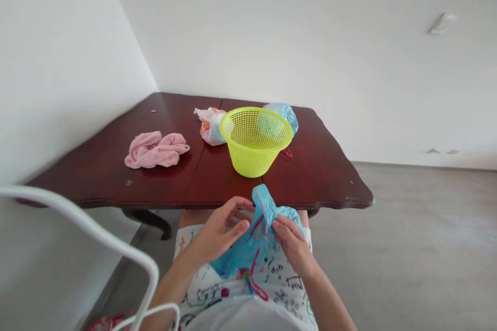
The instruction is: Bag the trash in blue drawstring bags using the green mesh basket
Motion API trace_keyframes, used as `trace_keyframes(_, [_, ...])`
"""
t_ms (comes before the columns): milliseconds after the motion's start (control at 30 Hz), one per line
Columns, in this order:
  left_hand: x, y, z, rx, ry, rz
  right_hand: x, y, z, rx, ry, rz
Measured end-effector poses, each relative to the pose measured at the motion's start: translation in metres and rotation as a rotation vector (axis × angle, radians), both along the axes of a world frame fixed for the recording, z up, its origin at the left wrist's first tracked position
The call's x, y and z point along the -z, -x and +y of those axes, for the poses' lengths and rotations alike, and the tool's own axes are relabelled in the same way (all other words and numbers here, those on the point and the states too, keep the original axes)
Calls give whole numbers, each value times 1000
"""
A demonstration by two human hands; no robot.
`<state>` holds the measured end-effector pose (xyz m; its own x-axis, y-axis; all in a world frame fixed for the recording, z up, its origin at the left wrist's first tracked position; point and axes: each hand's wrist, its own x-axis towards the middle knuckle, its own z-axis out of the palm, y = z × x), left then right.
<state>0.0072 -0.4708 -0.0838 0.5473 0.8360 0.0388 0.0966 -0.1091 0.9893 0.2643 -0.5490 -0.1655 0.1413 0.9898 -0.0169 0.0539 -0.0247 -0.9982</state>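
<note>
A crumpled light-blue plastic bag [258, 240] with red drawstrings hangs over my lap, just below the near table edge. My right hand [291, 243] pinches its gathered upper part between thumb and fingers. My left hand [219, 230] is beside the bag with its fingers apart and curved, and its fingertips are at the bag's left side. It does not visibly grip anything. The red cords trail down the bag's front onto my patterned white shorts [217, 289].
A dark red-brown wooden table [229, 191] stands ahead, holding a lime-green mesh basket [254, 139], a pink cloth [155, 150], a white-and-orange plastic bag [212, 126] and a blue plastic bag [285, 116]. A white chair rail [93, 227] curves in at the lower left.
</note>
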Motion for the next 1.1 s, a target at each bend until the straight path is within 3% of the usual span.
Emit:
trace_keyframes(67, [1,-7,5,17,73,-39,-6,1,7,-65,102,42])
trace_keyframes(167, [-7,-12,16,-43,32,1,-22,-3,20,-74,165,-9])
trace_keyframes(267, [-16,-15,27,-82,-19,44,-45,-6,35,2,97,-75])
trace_keyframes(433, [-12,-36,37,-28,-96,-35,-73,20,58,-215,43,64])
trace_keyframes(533, [-10,-41,41,-30,-245,-49,-75,35,65,-228,78,174])
trace_keyframes(700, [-6,-18,53,233,-347,-15,-65,23,59,-297,106,227])
trace_keyframes(800, [4,-10,58,172,-374,-100,-59,7,57,-459,102,214])
trace_keyframes(900, [6,-14,61,110,-306,-47,-58,-4,59,-565,81,240])
trace_keyframes(1000, [-2,-16,63,246,-150,42,-67,-12,64,-574,13,229])
trace_keyframes(1100, [-14,-13,64,305,-37,78,-81,-21,69,-536,-17,220])
